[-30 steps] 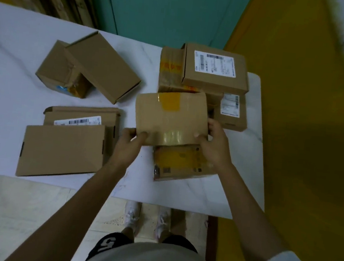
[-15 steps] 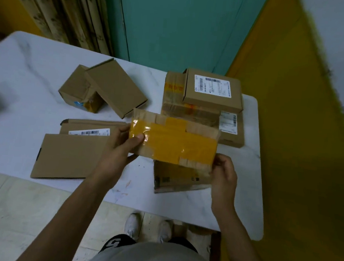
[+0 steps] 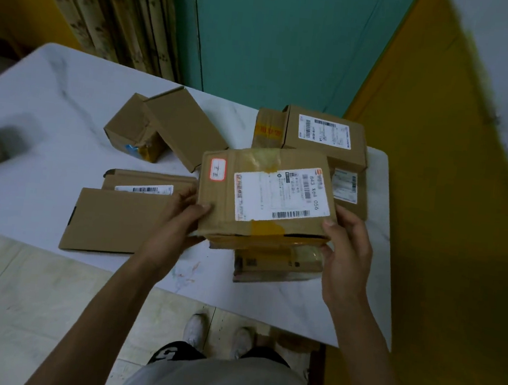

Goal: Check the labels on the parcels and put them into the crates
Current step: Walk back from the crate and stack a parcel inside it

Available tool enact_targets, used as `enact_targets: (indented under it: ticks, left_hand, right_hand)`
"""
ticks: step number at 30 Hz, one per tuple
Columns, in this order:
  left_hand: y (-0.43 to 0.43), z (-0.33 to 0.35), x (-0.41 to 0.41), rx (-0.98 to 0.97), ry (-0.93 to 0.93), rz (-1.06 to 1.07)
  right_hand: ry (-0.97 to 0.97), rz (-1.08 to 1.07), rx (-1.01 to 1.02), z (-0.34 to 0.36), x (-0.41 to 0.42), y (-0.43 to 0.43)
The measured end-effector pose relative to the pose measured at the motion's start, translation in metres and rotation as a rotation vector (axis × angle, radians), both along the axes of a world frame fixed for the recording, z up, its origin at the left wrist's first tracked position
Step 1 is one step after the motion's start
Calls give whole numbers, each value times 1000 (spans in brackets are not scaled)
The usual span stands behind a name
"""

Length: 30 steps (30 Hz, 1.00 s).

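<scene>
Holding taped cardboard parcel [image 3: 264, 205] at frame centre, above worktop [image 3: 37, 109], label [image 3: 280, 195] up; left hand [image 3: 179, 216] and right hand [image 3: 347, 241] both grasping opposite ends. Risk of slip: thumb-edge grip only, glossy tape [image 3: 266, 229].

The parcel [image 3: 223, 203] is turned over between the left grip [image 3: 179, 216] and the right grip [image 3: 347, 244]: the yellow-taped face shown earlier is replaced by the face bearing the white label [image 3: 280, 195], now turned upward.
</scene>
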<state>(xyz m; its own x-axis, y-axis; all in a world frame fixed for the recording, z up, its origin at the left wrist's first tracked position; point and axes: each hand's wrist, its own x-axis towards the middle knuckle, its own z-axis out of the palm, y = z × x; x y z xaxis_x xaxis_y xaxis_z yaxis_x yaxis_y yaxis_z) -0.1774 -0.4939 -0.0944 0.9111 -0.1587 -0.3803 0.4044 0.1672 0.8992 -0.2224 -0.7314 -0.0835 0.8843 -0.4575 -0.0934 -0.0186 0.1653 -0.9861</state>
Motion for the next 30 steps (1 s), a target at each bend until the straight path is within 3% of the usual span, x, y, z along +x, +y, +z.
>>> enact_targets:
  ticks: [6,10,12,16,18,22,24,28,30]
  left_hand:
    - [-2,4,-10,-68,64,-77]
    - [2,7,-3,66,-52,-22]
    - [4,6,-1,128,-139,5]
    - [8,13,2,-37,-149,7]
    - [6,20,4,-27,-253,-19]
    - [8,36,10,286,-656,-159]
    - [6,42,16,489,-785,-209]
    - [-9,55,28,660,-810,-84]
    - [-13,55,33,751,-762,-10]
  right_hand:
    - [-153,188,-413,50,21,-8]
    - [-199,323,-312,64,30,-11]
    - [-156,325,-351,66,34,-14]
    - [64,197,-399,60,46,-19]
    - [225,158,-403,55,52,-26]
    - [569,241,-286,40,50,-44]
    - [627,295,-164,33,43,-46]
    - [586,314,-42,28,31,-45]
    - [557,336,-105,24,31,-45]
